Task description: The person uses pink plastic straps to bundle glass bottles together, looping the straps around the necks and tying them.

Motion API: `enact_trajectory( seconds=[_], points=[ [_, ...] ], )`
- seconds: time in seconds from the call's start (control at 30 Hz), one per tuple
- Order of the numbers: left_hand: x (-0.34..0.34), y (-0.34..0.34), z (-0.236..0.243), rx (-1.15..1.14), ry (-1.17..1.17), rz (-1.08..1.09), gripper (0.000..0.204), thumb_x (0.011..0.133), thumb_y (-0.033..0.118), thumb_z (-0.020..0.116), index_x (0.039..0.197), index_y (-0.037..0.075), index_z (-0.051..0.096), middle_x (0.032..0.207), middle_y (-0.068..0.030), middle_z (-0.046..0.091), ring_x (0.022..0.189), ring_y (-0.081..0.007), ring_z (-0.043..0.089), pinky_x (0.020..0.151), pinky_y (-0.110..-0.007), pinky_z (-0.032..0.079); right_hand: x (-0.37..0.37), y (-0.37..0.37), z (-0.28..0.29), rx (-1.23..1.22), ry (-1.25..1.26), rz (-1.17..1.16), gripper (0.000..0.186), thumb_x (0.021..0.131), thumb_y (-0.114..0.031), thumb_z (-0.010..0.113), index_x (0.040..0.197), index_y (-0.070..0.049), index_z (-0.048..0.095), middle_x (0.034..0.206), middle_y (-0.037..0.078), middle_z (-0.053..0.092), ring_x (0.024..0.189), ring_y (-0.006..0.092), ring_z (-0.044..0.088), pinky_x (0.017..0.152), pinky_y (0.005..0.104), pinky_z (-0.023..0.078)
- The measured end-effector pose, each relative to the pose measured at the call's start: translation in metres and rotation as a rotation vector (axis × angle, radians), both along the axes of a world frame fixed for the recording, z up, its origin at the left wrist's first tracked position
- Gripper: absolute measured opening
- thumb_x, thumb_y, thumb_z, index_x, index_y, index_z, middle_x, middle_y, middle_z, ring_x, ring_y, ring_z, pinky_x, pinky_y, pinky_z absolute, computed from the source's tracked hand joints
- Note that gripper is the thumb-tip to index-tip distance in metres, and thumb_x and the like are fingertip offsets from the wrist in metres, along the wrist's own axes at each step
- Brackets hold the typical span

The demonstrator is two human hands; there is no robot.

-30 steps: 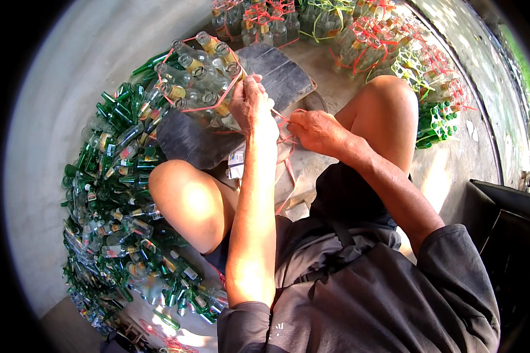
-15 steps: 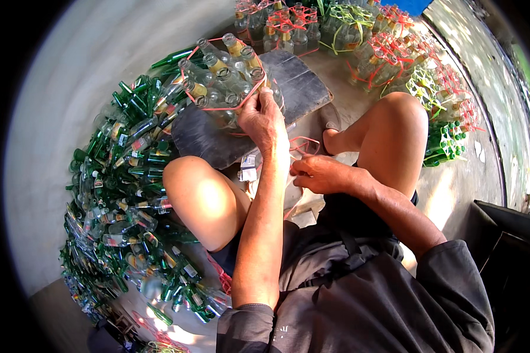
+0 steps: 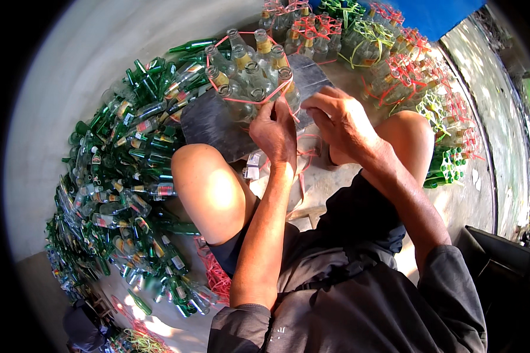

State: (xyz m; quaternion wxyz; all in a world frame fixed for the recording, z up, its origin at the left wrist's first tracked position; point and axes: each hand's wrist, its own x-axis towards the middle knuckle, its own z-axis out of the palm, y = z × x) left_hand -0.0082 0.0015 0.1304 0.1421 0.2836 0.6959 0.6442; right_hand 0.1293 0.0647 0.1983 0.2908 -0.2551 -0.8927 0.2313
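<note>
A cluster of clear glass bottles (image 3: 241,73) stands upright on a dark board (image 3: 209,132) in front of my knees. Red plastic twine (image 3: 245,101) loops round the bottle necks. At the near side of the cluster, my left hand (image 3: 275,129) pinches the twine between thumb and fingers. My right hand (image 3: 341,120) is raised just to the right, its fingers curled closed on a loose end of the same twine. A short stretch of twine runs between the two hands. More red twine hangs below them, between my legs.
A large heap of green and clear bottles (image 3: 118,194) lies along the wall on the left. Tied bundles of bottles (image 3: 394,73) stand at the back and right. A small white pack (image 3: 252,166) lies by the board. Red twine (image 3: 213,273) is piled beside my left thigh.
My right hand has risen from my lap to beside the bottles, drawing the twine end along. My left hand stays at the cluster's near edge. The view has shifted slightly.
</note>
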Motion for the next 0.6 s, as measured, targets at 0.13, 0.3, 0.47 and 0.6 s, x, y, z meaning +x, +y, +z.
enact_trajectory(
  seconds=[0.13, 0.3, 0.47, 0.6],
  points=[
    [-0.005, 0.001, -0.013, 0.057, 0.091, 0.071, 0.024, 0.094, 0.008, 0.067, 0.075, -0.007, 0.067, 0.057, 0.0016, 0.054, 0.058, -0.0046, 0.045, 0.052, -0.03, 0.039, -0.036, 0.02, 0.02, 0.299, -0.037, 0.077, 0.014, 0.084, -0.011, 0.072, 0.097, -0.01, 0.073, 0.094, 0.006, 0.066, 0.096, 0.0301, 0.062, 0.084, 0.0431, 0.052],
    [-0.006, -0.001, -0.013, 0.094, 0.121, 0.162, 0.018, 0.091, 0.009, 0.072, 0.078, -0.004, 0.072, 0.058, -0.003, 0.061, 0.058, -0.0072, 0.051, 0.055, -0.031, 0.045, -0.069, 0.05, 0.021, 0.573, -0.221, 0.237, 0.016, 0.074, -0.01, 0.074, 0.09, -0.013, 0.071, 0.093, 0.002, 0.069, 0.1, 0.025, 0.065, 0.089, 0.0397, 0.049],
    [-0.01, 0.002, -0.02, -0.007, 0.181, 0.253, 0.016, 0.088, 0.015, 0.077, 0.079, 0.002, 0.073, 0.063, -0.0117, 0.066, 0.053, -0.0214, 0.064, 0.057, -0.037, 0.051, -0.086, 0.053, 0.032, 0.583, -0.435, 0.283, 0.015, 0.077, -0.007, 0.071, 0.091, -0.012, 0.071, 0.085, 0.003, 0.07, 0.098, 0.0239, 0.068, 0.093, 0.0395, 0.048],
    [-0.012, 0.001, -0.022, -0.047, 0.174, 0.264, 0.015, 0.088, 0.016, 0.078, 0.081, 0.003, 0.075, 0.064, -0.0112, 0.069, 0.055, -0.0224, 0.066, 0.058, -0.036, 0.052, -0.097, 0.057, 0.03, 0.514, -0.563, 0.325, 0.009, 0.082, -0.007, 0.068, 0.09, -0.01, 0.07, 0.082, 0.006, 0.07, 0.095, 0.026, 0.069, 0.093, 0.041, 0.048]
  ],
)
